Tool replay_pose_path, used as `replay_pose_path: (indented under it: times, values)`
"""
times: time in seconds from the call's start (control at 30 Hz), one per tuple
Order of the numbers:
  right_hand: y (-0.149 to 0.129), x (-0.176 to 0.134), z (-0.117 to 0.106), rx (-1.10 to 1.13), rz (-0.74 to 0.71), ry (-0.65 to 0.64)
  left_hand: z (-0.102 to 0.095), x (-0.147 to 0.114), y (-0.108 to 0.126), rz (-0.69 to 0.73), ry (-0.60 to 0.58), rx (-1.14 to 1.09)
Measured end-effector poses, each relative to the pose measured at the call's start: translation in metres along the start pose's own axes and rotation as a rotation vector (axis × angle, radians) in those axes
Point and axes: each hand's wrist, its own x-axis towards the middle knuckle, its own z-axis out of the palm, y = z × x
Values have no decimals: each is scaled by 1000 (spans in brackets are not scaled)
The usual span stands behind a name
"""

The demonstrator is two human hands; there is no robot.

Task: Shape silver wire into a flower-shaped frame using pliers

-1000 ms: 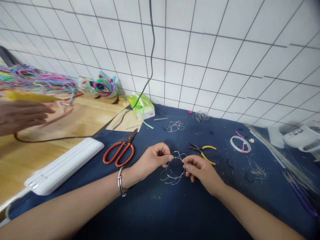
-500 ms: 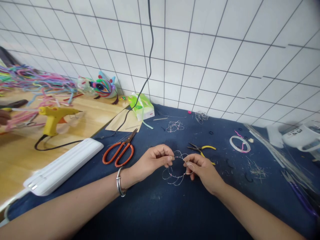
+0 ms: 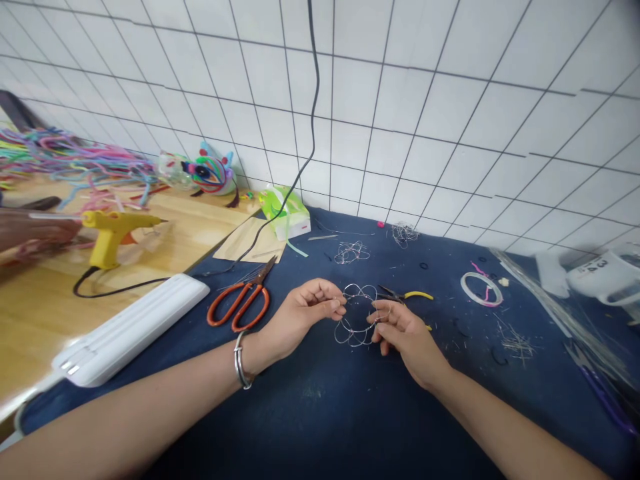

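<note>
Between my hands, above the dark blue cloth, is a ring of thin silvery wire (image 3: 352, 331) bent into petal-like loops, with tiny pinkish beads on it. My left hand (image 3: 311, 311) pinches its left side between thumb and fingers. On the right side, my right hand (image 3: 403, 331) grips the wire with its fingers curled around the loops. Just behind the right hand lie pliers (image 3: 417, 295) with yellow handles, partly hidden by it. Orange-handled scissors (image 3: 240, 300) lie to the left of my left hand.
A white power strip (image 3: 133, 330) and a yellow glue gun (image 3: 113, 233) are on the left, near another person's hand (image 3: 45, 227). Behind stand a green tissue pack (image 3: 287, 213) and wire tangles (image 3: 351, 252). At right are a white coil (image 3: 481, 289), purple-handled pliers (image 3: 600, 390) and a white mug (image 3: 607, 275).
The wire ring has turned and shifted slightly up between my hands. My right fingers have straightened a little. The other person's hand has come further in from the left, close to the glue gun.
</note>
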Motion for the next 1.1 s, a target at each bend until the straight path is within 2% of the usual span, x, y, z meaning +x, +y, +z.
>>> replay_pose_path:
  times: [0.3,0.53,0.63,0.7,0.77,0.87,0.97,1.03,1.1]
  values:
    - [-1,-1,2,20,-11,13,1,-1,0,-15,1,-16]
    - [-24,-2,-12,39,-237,302,-8,7,13,212,289,-10]
    - [-37,1,-26,9,-291,414,-12,11,15,213,309,-18]
    - [-43,3,-35,-53,-280,424,-13,12,13,186,296,-16]
    - [-48,2,-41,-200,-196,309,-13,11,9,155,275,-9]
    - [-56,-4,-42,-602,-86,-5,-10,10,6,104,241,14]
    - [-59,-12,-36,-1042,-117,-309,-7,8,6,93,230,30]
    - [-55,-17,-31,-1264,-120,-400,-5,8,8,95,218,41]
    - [-49,-20,-29,-1412,-137,-399,-4,7,9,97,219,47]
